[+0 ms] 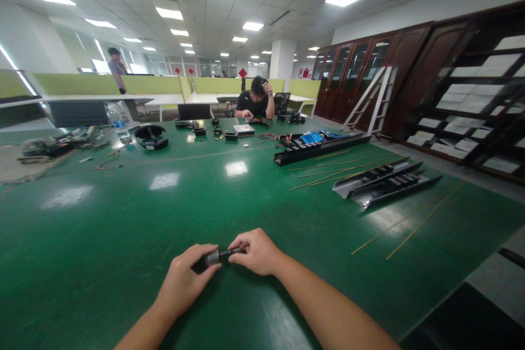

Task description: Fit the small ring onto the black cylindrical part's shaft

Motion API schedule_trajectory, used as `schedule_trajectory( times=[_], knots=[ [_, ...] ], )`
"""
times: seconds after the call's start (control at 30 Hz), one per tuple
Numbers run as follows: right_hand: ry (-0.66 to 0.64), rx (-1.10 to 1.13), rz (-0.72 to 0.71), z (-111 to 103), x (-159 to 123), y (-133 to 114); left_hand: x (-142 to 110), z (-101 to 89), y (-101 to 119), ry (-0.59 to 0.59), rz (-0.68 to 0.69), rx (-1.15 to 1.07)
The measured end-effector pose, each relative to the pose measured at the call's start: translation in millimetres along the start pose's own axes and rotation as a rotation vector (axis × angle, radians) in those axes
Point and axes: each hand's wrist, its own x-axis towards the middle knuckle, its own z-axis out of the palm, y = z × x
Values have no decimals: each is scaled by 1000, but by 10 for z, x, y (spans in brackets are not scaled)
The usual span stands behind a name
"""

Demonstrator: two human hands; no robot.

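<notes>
Close to me, just above the green table (197,191), my left hand (184,276) is closed around a short grey metal cylinder (212,258), thumb below and fingers above. A thin dark shaft (225,254) sticks out of its right end. The far end of that shaft is pinched between the thumb and fingers of my right hand (256,251). My fingers hide part of both pieces, so I cannot tell whether they are one part or two.
Black metal channels (394,191) and thin brass-coloured rods (340,172) lie to the right. A black headset (151,137) and a water bottle (117,120) stand at the back left, beside a heap of cables (69,142). Across the table sits a person (254,101); a stepladder (379,101) stands behind.
</notes>
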Motion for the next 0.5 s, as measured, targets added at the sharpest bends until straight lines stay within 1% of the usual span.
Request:
schedule_trajectory(
  times=[0.5],
  knots=[
    [9, 27, 16, -8, 9, 38, 17, -18, -16, -2, -19, 14]
  ],
)
